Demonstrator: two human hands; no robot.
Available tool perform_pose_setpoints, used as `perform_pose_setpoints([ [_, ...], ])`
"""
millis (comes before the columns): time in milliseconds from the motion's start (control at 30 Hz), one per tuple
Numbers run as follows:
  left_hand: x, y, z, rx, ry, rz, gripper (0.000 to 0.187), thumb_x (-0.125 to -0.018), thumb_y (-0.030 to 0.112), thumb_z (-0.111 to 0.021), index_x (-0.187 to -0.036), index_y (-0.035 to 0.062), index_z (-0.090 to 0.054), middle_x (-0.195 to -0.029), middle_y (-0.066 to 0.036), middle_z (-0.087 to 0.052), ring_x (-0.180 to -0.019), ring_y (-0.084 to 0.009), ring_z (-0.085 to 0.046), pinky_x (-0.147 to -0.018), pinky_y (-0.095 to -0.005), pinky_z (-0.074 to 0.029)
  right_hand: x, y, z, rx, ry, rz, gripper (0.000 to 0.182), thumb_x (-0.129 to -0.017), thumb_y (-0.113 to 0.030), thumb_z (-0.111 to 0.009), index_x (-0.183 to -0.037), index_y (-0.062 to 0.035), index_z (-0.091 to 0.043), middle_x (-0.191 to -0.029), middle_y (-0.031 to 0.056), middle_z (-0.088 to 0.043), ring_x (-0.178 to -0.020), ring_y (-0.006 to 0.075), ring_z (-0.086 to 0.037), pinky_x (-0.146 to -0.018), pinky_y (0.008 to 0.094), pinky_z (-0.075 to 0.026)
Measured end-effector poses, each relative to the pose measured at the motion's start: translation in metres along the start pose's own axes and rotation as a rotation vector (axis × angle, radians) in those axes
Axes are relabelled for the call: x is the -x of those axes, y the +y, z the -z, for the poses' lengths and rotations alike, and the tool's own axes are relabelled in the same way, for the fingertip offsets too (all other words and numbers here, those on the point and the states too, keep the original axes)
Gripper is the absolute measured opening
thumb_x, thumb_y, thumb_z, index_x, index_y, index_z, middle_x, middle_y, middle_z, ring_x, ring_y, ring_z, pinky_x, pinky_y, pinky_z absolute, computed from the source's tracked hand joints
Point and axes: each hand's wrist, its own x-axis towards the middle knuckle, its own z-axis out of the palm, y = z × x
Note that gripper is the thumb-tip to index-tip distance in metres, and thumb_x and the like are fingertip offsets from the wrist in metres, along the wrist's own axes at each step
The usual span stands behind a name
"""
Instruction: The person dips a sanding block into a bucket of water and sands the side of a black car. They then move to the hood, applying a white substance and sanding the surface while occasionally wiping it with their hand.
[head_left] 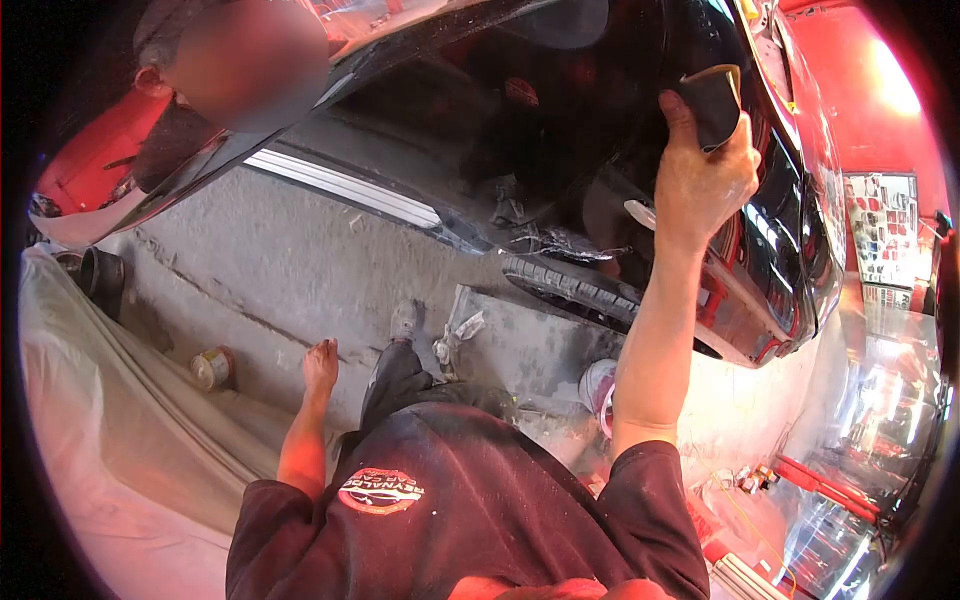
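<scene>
While the right hand sits at two o'clock, fingers curled around a dark pad, the black car lies beyond it; I cannot tell if the two touch. At eight o'clock the left hand hangs loosely bent, its grip unclear, with a can at its nine o'clock.

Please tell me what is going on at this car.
The person wearing the camera stands beside a black car, the right hand gripping a dark, curved pad over the bodywork; whether it touches is unclear. The left hand hangs low, nothing visible in it. A can sits on the floor.
</scene>
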Motion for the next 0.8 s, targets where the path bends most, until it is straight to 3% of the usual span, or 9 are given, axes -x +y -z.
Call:
perform_pose_setpoints([
  [100, -0.007, 0.001, -0.005, 0.019, 0.045, -0.012, 0.040, -0.104, 0.032, -0.051, -0.088, -0.0016, -0.067, -0.092, -0.025, -0.069, -0.089, -0.0470, -0.065, -0.080, -0.0541, -0.051, 0.028, 0.004, 0.002, 0.071, -0.033, -0.005, 0.040, -0.075, -0.026, -0.089, -0.109, -0.0092, -0.076, -0.091, 0.0107, -0.076, -0.088, 0.0327, -0.068, -0.084, 0.0426, -0.051],
  [167, -0.012, 0.004, -0.001, 0.032, 0.040, -0.026, 0.041, -0.104, 0.032, -0.051, -0.087, -0.0018, -0.066, -0.092, -0.025, -0.069, -0.088, -0.0473, -0.065, -0.079, -0.0544, -0.051, 0.026, 0.007, -0.003, -0.100, 0.006, 0.003, 0.036, -0.074, -0.026, -0.089, -0.077, -0.0041, -0.061, -0.074, 0.0113, -0.068, -0.078, 0.0349, -0.057, -0.073, 0.0435, -0.044],
  [267, -0.019, 0.004, 0.002, 0.013, -0.007, -0.030, 0.042, -0.104, 0.033, -0.051, -0.087, -0.0023, -0.065, -0.091, -0.025, -0.068, -0.087, -0.0478, -0.064, -0.078, -0.0548, -0.050, -0.007, 0.001, -0.009, -0.105, 0.058, 0.021, 0.035, -0.074, -0.028, -0.088, -0.075, -0.0066, -0.061, -0.069, 0.0093, -0.065, -0.076, 0.0343, -0.057, -0.073, 0.0428, -0.044],
  [367, -0.016, 0.005, 0.000, 0.033, -0.004, -0.022, 0.042, -0.104, 0.033, -0.051, -0.086, -0.0026, -0.064, -0.090, -0.026, -0.067, -0.086, -0.0485, -0.063, -0.076, -0.0550, -0.049, 0.006, 0.001, -0.007, 0.027, 0.051, -0.006, 0.034, -0.075, -0.025, -0.090, -0.103, -0.0093, -0.077, -0.089, 0.0112, -0.076, -0.087, 0.0278, -0.068, -0.082, 0.0395, -0.051],
  [400, -0.022, 0.007, 0.000, 0.052, 0.018, -0.022, 0.042, -0.104, 0.033, -0.051, -0.086, -0.0026, -0.064, -0.089, -0.026, -0.067, -0.086, -0.0488, -0.063, -0.075, -0.0550, -0.049, 0.018, 0.007, -0.005, 0.012, 0.049, 0.014, 0.037, -0.073, -0.025, -0.091, -0.104, -0.0090, -0.077, -0.091, 0.0116, -0.076, -0.088, 0.0282, -0.067, -0.081, 0.0390, -0.051],
  [500, -0.024, 0.006, 0.000, 0.047, 0.058, -0.050, 0.040, -0.104, 0.031, -0.052, -0.086, -0.0024, -0.064, -0.088, -0.026, -0.067, -0.084, -0.0495, -0.063, -0.074, -0.0550, -0.049, 0.021, 0.010, -0.003, -0.026, 0.029, 0.032, 0.040, -0.072, -0.027, -0.092, -0.102, -0.0067, -0.077, -0.087, 0.0123, -0.075, -0.085, 0.0304, -0.067, -0.079, 0.0392, -0.051],
  [600, -0.021, 0.002, -0.002, 0.043, 0.075, -0.087, 0.039, -0.103, 0.030, -0.053, -0.085, -0.0022, -0.064, -0.087, -0.026, -0.067, -0.084, -0.0496, -0.063, -0.073, -0.0553, -0.049, -0.027, -0.012, -0.008, 0.106, 0.082, 0.135, 0.040, -0.073, -0.037, -0.090, -0.097, -0.0072, -0.077, -0.078, 0.0140, -0.072, -0.076, 0.0339, -0.067, -0.074, 0.0426, -0.050],
  [633, -0.019, 0.001, -0.002, 0.050, 0.070, -0.072, 0.039, -0.103, 0.030, -0.053, -0.085, -0.0021, -0.064, -0.088, -0.026, -0.067, -0.084, -0.0496, -0.063, -0.074, -0.0553, -0.049, -0.033, -0.020, -0.010, -0.032, 0.089, 0.113, 0.037, -0.077, -0.036, -0.085, -0.077, -0.0084, -0.061, -0.073, 0.0071, -0.066, -0.082, 0.0357, -0.059, -0.074, 0.0456, -0.043],
  [800, -0.014, -0.004, -0.001, 0.010, 0.018, -0.007, 0.039, -0.103, 0.030, -0.053, -0.085, -0.0017, -0.065, -0.091, -0.026, -0.068, -0.086, -0.0485, -0.064, -0.075, -0.0550, -0.050, -0.003, 0.021, -0.006, -0.233, 0.060, -0.022, 0.029, -0.079, -0.027, -0.087, -0.097, -0.0090, -0.074, -0.082, 0.0065, -0.070, -0.085, 0.0304, -0.059, -0.080, 0.0378, -0.047],
])
